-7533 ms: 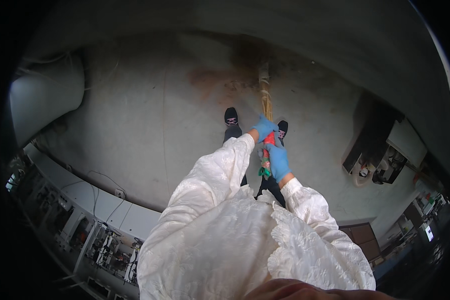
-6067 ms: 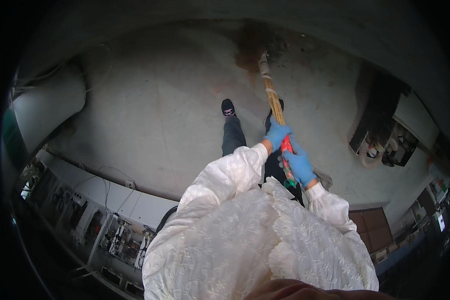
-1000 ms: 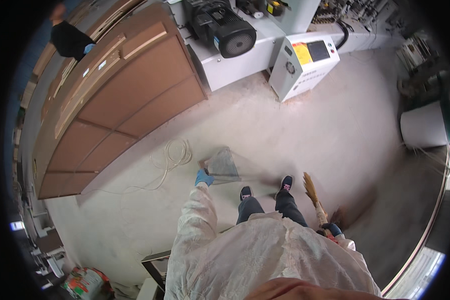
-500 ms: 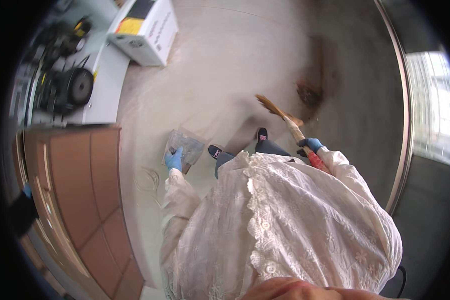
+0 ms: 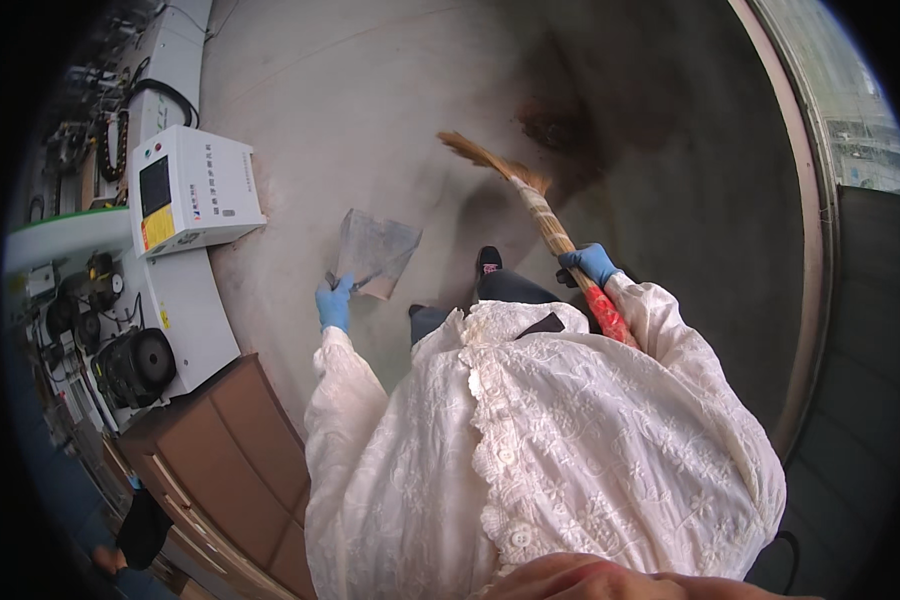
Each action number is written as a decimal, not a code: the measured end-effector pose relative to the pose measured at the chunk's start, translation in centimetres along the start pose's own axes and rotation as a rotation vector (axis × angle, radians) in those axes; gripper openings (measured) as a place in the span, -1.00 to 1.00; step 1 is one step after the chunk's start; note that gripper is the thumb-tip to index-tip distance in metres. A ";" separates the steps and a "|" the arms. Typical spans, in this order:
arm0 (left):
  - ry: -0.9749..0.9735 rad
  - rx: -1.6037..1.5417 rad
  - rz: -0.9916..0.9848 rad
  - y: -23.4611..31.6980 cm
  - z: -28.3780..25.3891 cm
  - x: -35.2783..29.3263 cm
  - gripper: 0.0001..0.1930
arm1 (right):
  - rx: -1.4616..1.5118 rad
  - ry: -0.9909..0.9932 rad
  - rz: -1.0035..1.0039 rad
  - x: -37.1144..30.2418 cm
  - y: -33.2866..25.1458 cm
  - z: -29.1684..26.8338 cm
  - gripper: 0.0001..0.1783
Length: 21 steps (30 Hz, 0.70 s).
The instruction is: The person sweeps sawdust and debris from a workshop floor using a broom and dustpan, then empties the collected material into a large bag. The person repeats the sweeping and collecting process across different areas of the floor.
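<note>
My left hand (image 5: 334, 303), in a blue glove, is closed on the near edge of a grey metal dustpan (image 5: 378, 250). The pan is held out in front of me on my left, and its flat inside faces up. My right hand (image 5: 591, 265), also gloved in blue, grips the handle of a straw broom (image 5: 547, 222). Red wrapping covers the handle's near end, which lies against my right forearm. The broom's bristles (image 5: 477, 152) point forward and left. Whether they touch the floor I cannot tell.
A dark brown stain or pile (image 5: 552, 125) lies on the grey floor (image 5: 340, 110) ahead. On the left stand a white machine cabinet (image 5: 205, 190), a black motor (image 5: 138, 365) and brown boxes (image 5: 225, 430). Another person's arm (image 5: 140, 530) shows at lower left. A wall edge (image 5: 805, 150) runs along the right.
I have moved forward and turned, so the machine and boxes sit lower in view. The dustpan has swung farther forward, and the broom has shifted left. Both stay in my hands.
</note>
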<state>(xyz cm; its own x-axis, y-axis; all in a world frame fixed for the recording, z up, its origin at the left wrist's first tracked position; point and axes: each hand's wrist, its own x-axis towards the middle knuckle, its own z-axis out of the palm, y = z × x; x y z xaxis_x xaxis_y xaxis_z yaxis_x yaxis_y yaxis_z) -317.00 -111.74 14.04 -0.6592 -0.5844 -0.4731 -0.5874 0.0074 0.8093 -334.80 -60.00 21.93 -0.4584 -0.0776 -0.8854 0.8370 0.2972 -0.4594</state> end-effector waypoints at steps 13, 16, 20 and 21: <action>-0.166 0.059 0.104 15.7 17.0 14.3 -0.69 | -0.092 0.066 -0.187 9.5 -17.8 -7.5 -0.63; -0.210 0.048 0.104 18.3 21.5 18.0 -0.69 | 0.024 0.042 -0.106 11.6 -19.1 -8.4 -0.61; -0.300 0.023 0.059 21.4 26.7 21.1 -0.71 | -0.378 0.134 0.238 14.5 -20.3 -10.6 -0.59; -0.322 0.081 0.071 22.3 27.6 22.0 -0.69 | -0.430 0.192 0.246 15.1 -20.6 -11.3 -0.59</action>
<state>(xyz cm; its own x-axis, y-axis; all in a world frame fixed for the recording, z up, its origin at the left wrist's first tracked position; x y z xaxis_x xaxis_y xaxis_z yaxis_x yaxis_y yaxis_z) -357.55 -102.06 12.02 -0.8066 -0.2939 -0.5128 -0.5616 0.1106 0.8200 -362.37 -56.53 18.81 -0.3442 0.2069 -0.9158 0.7472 0.6510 -0.1337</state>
